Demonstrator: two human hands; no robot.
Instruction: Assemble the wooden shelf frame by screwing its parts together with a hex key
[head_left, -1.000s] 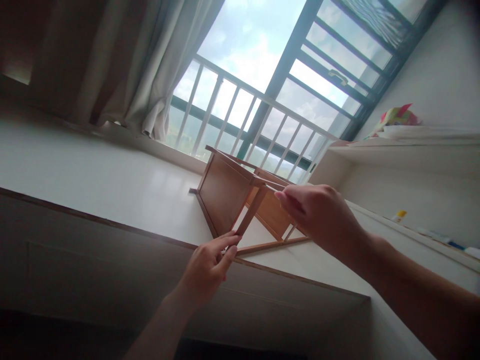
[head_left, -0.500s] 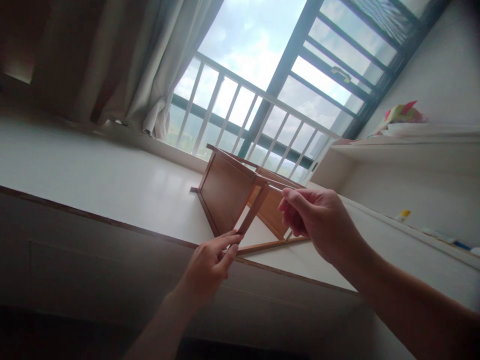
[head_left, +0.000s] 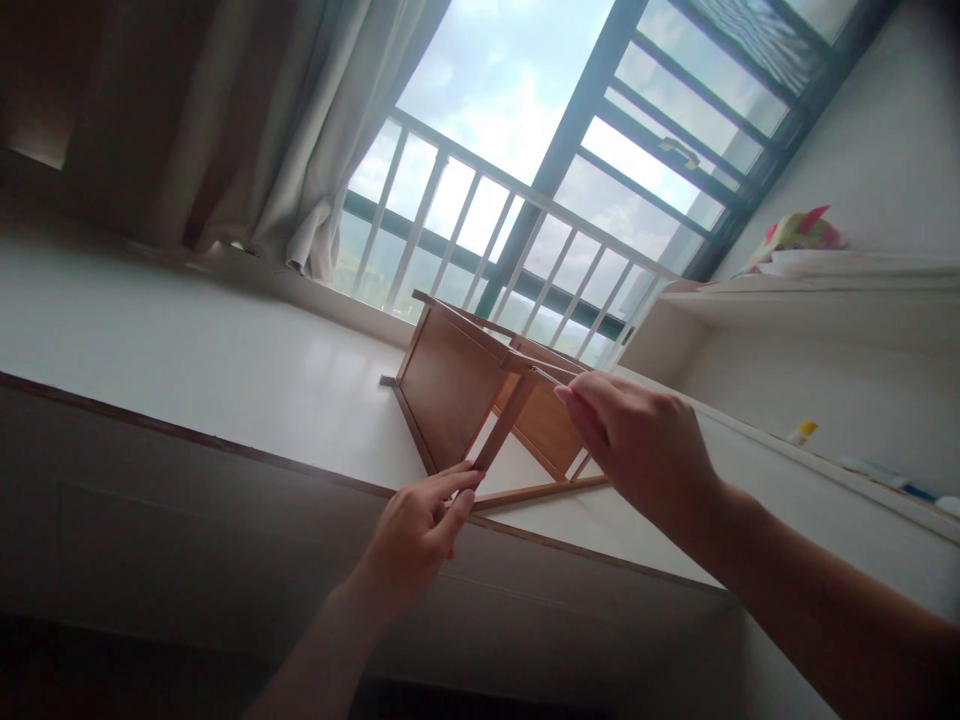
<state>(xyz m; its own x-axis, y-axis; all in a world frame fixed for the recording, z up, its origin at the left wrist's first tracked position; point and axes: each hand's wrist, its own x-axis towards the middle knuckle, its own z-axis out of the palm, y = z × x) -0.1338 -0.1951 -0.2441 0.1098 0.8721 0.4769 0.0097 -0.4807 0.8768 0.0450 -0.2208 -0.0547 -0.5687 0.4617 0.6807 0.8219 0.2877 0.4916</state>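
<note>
A small brown wooden furniture frame with panels [head_left: 450, 375] lies tilted on the white surface near the window. My left hand [head_left: 412, 530] is closed around the lower end of its near wooden bar, thumb on one side and fingers on the other. My right hand [head_left: 637, 430] is closed on a thin metal rod like a hex key [head_left: 546, 376]. The rod's far tip meets the upper corner of the frame, where the near bar joins it. Its other end is hidden inside my fingers.
The white surface [head_left: 225, 350] ends in a brown front edge near my left hand. Behind the frame are a white railing [head_left: 480, 190] and a window. A curtain [head_left: 322, 150] hangs on the left. At right, a shelf [head_left: 810, 300] bears a colourful bundle; a yellow-capped item [head_left: 804, 432] stands below.
My right hand has rolled over, its back now turned more upward, still closed on the metal rod. My left hand and the wooden frame have stayed in place.
</note>
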